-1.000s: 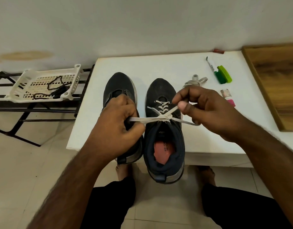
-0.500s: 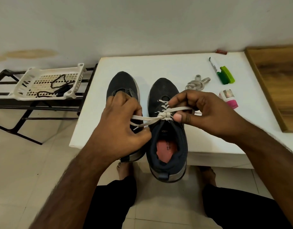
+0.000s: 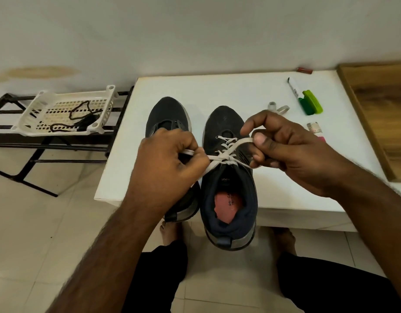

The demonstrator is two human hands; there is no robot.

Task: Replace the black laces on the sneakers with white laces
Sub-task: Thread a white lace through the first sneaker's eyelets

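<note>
Two dark sneakers stand side by side on the white table [image 3: 217, 86], heels over its near edge. The right sneaker [image 3: 228, 190] is threaded with a white lace [image 3: 225, 157] crossed into a knot over its tongue. My left hand [image 3: 170, 163] grips one lace strand left of the knot and covers most of the left sneaker [image 3: 167, 114]. My right hand [image 3: 290, 150] pinches the other strand as a loop between thumb and fingers. A second white lace [image 3: 277, 107] lies coiled on the table behind my right hand. Black laces [image 3: 82, 116] lie in a white basket.
The white plastic basket [image 3: 30, 114] rests on a black metal rack [image 3: 5, 141] left of the table. A marker [image 3: 294, 86], a green highlighter [image 3: 311, 105] and a pink-capped tube [image 3: 317, 131] lie at the table's right. A wooden board [image 3: 384, 114] borders the right side.
Both hands have drawn closer to the knot on the right sneaker. My right hand has turned its strand into a loop held higher over the laces.
</note>
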